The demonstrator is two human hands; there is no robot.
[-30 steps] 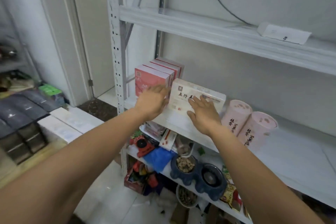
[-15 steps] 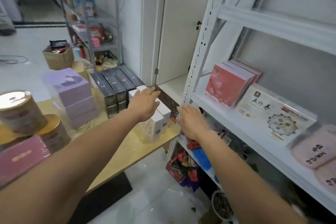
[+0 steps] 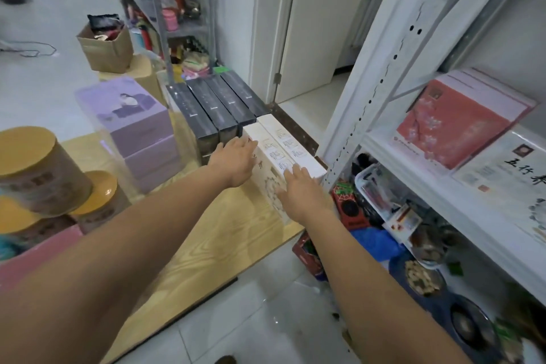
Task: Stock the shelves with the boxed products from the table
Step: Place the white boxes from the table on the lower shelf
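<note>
Two white boxes (image 3: pixel 274 154); left hand (image 3: pixel 233 161), right hand (image 3: pixel 298 192) — touching the nearer.

Brown paper bag (image 3: pixel 106 52) left of white door (image 3: pixel 319 26); bowl (image 3: pixel 395 268) holds nuts, perhaps.

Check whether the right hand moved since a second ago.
Yes. The right hand went left past the shelf post to a white box on the table.

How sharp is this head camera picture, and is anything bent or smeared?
Head view: the wide lens bows the white shelf post; at the head view's left edge the tins look soft and smeared; the cream boxes near the centre are sharper; head-view light is soft and even, without hard shadows.
</note>
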